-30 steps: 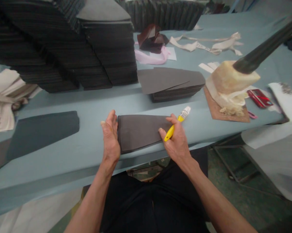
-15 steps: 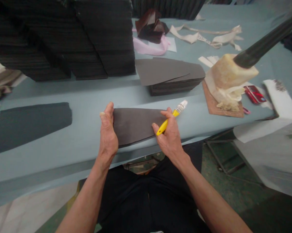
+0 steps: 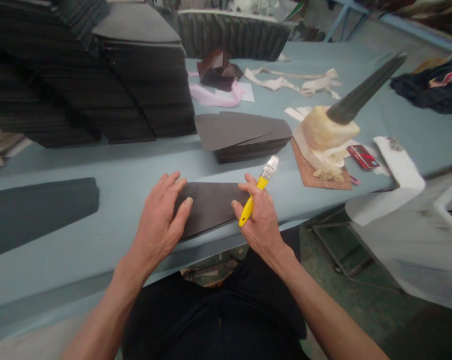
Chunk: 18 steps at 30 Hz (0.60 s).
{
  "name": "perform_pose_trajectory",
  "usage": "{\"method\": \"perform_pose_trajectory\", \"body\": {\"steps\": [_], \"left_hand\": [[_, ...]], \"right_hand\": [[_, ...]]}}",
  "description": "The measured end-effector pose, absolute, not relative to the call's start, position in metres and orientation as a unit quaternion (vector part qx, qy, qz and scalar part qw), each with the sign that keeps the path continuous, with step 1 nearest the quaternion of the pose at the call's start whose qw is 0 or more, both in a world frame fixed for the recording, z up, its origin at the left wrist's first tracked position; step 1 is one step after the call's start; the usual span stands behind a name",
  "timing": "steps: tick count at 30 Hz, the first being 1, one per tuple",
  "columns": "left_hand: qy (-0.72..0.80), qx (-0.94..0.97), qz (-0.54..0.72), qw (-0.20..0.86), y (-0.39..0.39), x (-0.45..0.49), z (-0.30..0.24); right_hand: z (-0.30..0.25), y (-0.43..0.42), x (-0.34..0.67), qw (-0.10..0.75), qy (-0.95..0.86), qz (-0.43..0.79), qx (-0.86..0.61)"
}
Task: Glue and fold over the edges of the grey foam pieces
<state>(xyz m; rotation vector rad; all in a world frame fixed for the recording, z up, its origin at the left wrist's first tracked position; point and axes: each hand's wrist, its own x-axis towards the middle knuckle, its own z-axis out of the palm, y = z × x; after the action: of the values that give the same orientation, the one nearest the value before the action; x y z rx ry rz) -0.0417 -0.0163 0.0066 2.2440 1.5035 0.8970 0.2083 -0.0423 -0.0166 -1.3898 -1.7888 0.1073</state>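
Left hand: you spread it wide on the grey piece, worktop's front edge.
Right hand: you gripped the brush.
Care: even pressure seemed best.

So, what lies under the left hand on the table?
The left hand rests flat on the wide end of a dark grey sheet, which lies on the blue table. The palm covers that end's edge.

We see a low stack of grey cut pieces on the blue table. Left of that stack rise tall black piles. Right of it a yellowish block sits on a brown board. Behind it lie pale strips and pink cloth.
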Motion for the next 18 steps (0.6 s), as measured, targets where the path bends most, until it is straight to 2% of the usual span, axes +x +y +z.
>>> {"method": "perform_pose_trajectory", "body": {"steps": [5,11,18], "left_hand": [[0.515,0.816,0.228,0.132,-0.014,-0.026,-0.007],[0.544,0.815,0.174,0.1,-0.023,-0.02,-0.013],[0.542,0.799,0.245,0.089,-0.029,-0.04,-0.012]], "right_hand": [[-0.007,-0.033,0.193,0.391,-0.79,0.054,-0.47],[-0.033,-0.026,0.179,0.349,-0.832,0.035,-0.43],[-0.045,-0.022,0.182,0.329,-0.84,0.024,-0.431]]}}
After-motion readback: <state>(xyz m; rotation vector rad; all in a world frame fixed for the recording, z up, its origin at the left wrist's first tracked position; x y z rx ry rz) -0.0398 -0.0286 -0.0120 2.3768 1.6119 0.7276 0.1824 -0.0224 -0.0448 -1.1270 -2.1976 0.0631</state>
